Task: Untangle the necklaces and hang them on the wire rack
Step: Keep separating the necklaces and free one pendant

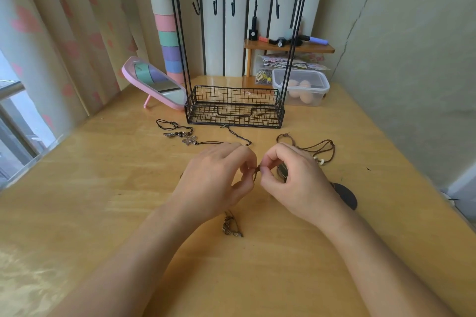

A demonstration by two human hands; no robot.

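Fingertips point(251, 161) of both hands meet over the middle of the table point(103, 188), which is pale varnished wood. Thumb and forefinger of the left hand point(216, 180) and of the right hand point(296, 183) are curled in, each pinching the same thin brown cord point(255, 172) at one small knot. From where I stand, the cord sits right in the gap between the two pinches and drops in a short loop beneath them. Near the left wrist a coiled metal pendant point(229, 226), wire wound in dull bronze rings, lies flat on the wood; whether it belongs to the pinched cord I cannot tell. Past the right hand's outer edge a dark oval pendant point(346, 194) shows, smooth and matt. Beyond the right knuckles a brown necklace point(320, 148) with pale beads lies in loose loops. To the left of the hands, thin black cords point(175, 127) trail across the table, carrying a silvery flower pendant point(189, 140). Behind all of these stands the wire rack point(234, 110), black, with a gridded basket at its foot and a top rail of five curved hooks point(233, 6). A pink-framed mirror point(157, 85) leans just left of the rack, and a clear plastic box point(301, 87) sits to its right.
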